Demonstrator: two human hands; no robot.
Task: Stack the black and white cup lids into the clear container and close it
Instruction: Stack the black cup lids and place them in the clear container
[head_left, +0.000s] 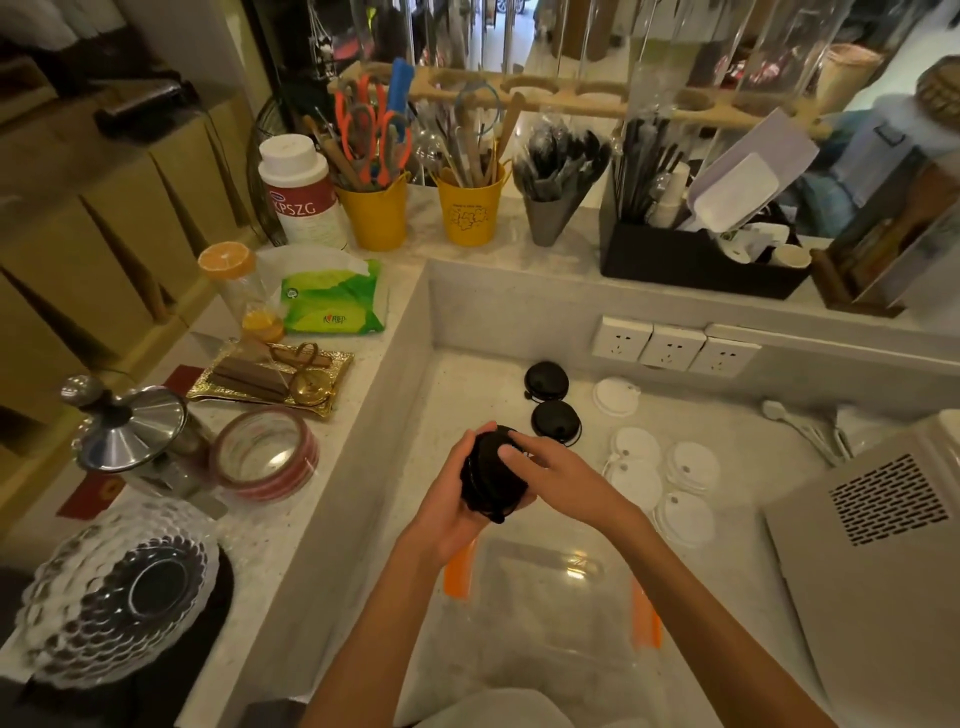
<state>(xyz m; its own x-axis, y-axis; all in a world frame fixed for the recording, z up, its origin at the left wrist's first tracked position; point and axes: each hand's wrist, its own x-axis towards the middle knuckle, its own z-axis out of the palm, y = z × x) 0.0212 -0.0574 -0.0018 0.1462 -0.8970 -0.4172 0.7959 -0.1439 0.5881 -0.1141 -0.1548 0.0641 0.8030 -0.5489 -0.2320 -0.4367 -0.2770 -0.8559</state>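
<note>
My left hand (457, 506) grips a stack of black cup lids (485, 480) from below and the side. My right hand (550, 465) rests its fingers on top of that stack. Two more black lids (555, 420) lie on the lower counter just beyond. Several white lids (685, 467) lie to the right of them. The clear container (545, 618) with orange side clips stands open below my hands, and I see nothing inside it. I cannot pick out its cover.
Wall sockets (672, 348) sit behind the lids. A grey perforated appliance (883, 545) stands at right. The raised ledge at left holds a tape roll (265, 454), a glass dish (119, 587), a gold tray (270, 376) and yellow utensil pots (470, 205).
</note>
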